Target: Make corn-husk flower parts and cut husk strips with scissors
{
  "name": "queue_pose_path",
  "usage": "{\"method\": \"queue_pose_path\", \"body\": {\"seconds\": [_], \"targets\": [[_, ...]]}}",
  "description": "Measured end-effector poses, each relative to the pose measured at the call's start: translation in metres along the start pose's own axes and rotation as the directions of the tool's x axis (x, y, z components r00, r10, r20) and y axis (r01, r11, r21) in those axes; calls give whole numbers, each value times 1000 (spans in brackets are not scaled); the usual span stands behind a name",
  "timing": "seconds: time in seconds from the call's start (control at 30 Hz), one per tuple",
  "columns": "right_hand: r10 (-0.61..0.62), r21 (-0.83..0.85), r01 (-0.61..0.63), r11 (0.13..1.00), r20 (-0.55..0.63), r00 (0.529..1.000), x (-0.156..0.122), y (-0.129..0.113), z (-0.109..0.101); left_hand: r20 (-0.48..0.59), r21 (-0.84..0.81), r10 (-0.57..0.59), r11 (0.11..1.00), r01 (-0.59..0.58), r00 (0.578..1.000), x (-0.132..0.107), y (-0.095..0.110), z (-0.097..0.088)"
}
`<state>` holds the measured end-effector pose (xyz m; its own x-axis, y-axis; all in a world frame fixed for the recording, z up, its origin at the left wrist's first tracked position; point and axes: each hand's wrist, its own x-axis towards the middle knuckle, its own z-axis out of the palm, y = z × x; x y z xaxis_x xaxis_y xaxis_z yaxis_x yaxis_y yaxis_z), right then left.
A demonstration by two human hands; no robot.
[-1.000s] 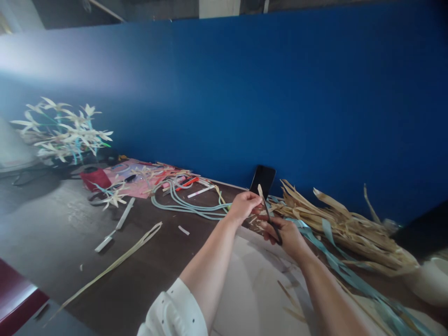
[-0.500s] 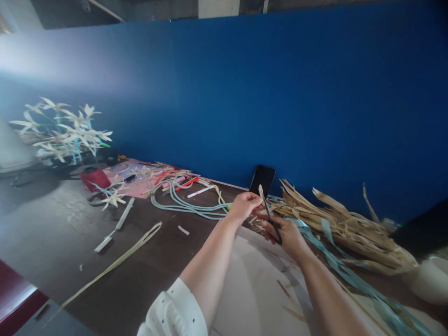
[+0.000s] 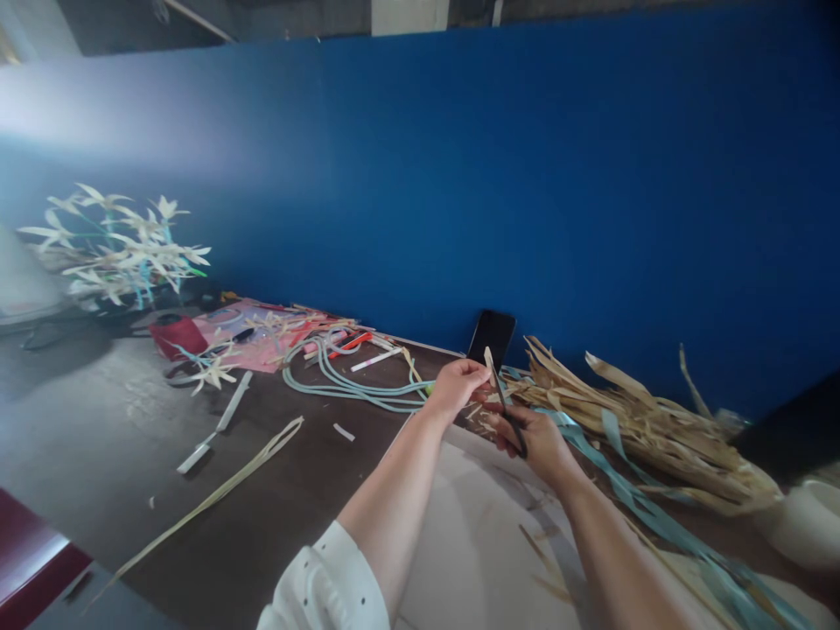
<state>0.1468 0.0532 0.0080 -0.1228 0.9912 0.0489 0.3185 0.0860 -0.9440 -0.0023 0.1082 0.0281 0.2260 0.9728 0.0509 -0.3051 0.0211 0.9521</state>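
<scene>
My left hand [image 3: 456, 383] pinches a small pale strip of dried leaf [image 3: 489, 359] and holds it upright over the dark table [image 3: 98, 437]. My right hand [image 3: 535, 437] is closed on black scissors [image 3: 510, 416], whose blades meet the strip. Both hands hover above a pale sheet [image 3: 472, 542] strewn with cuttings. Just right of the hands lies a heap of dried leaves [image 3: 643, 420] with light blue ribbons [image 3: 630, 490] running through it.
A black phone [image 3: 493, 335] leans on the blue wall [image 3: 525, 175]. Pale green cords [image 3: 347, 381], a pink sheet [image 3: 253, 337] with pens, a red pouch [image 3: 177, 334], straw flowers [image 3: 122, 245], a long straw strip [image 3: 216, 494] and a white bowl [image 3: 804, 525] lie around.
</scene>
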Motion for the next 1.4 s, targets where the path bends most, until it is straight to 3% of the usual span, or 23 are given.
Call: {"method": "queue_pose_path", "body": {"seconds": [0.33, 1.4], "targets": [[-5, 3, 5, 1000, -1, 1000, 0, 1, 0, 118, 87, -20, 996, 10, 993, -1, 0, -4], [-60, -49, 60, 997, -3, 998, -1, 0, -1, 126, 94, -26, 995, 14, 992, 1, -1, -4]]}}
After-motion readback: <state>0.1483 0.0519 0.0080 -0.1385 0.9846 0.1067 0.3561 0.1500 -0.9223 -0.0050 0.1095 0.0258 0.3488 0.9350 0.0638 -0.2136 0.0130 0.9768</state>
